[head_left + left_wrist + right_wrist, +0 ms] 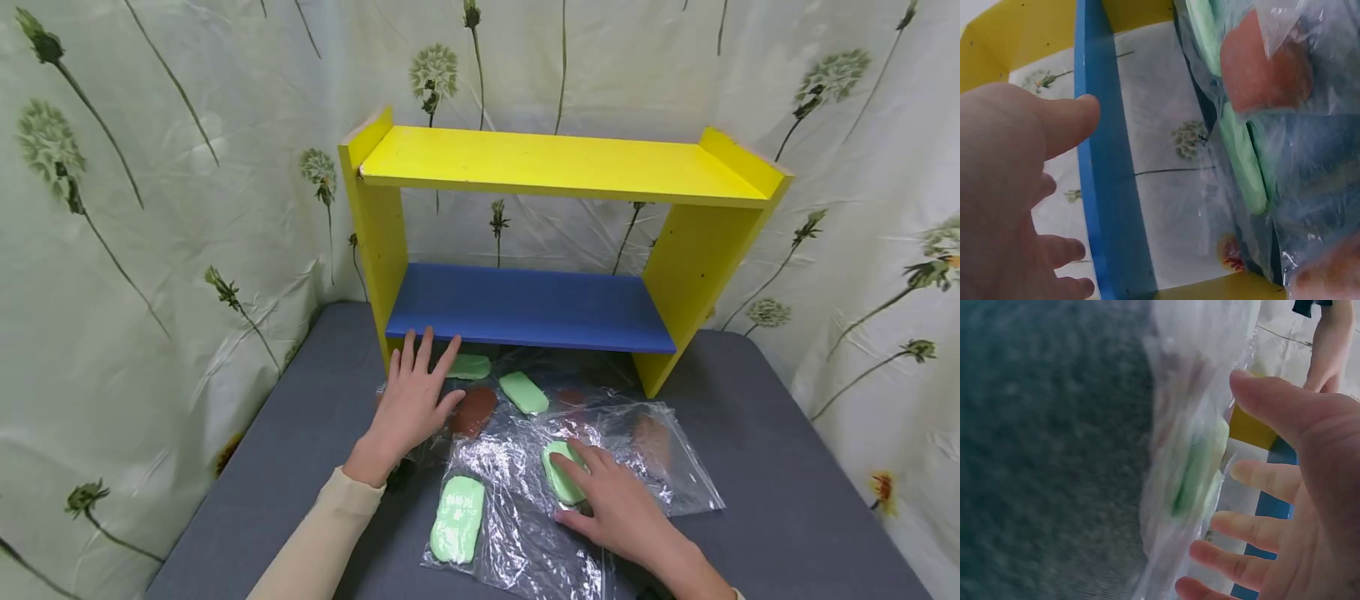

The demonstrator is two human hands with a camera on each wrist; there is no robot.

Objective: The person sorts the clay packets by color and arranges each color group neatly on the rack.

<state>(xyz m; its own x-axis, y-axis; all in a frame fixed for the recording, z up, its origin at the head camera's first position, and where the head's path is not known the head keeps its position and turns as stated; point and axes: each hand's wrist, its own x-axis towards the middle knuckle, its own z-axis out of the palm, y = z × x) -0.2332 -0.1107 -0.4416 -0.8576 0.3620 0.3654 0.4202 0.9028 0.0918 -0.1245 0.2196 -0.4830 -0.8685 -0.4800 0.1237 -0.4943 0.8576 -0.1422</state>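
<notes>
Clear plastic bags (517,467) lie in front of and under a yellow and blue shelf unit (525,308). In them are several pale green bars and reddish-brown pieces. My left hand (412,408), fingers spread and straight, is over the bags by the blue shelf's front edge, with a brown piece (474,412) beside the thumb. In the left wrist view, the left hand (1016,181) overlaps the blue board (1113,169) and holds nothing. My right hand (618,500) has its relaxed fingers over a green bar (561,473) in a bag, fingertips overlapping its edge.
Another green bar (457,518) lies at the near left of the bags, and two more sit close to the shelf's foot. The grey table (262,500) extends to both sides. Behind it hangs a flower-patterned curtain (247,167).
</notes>
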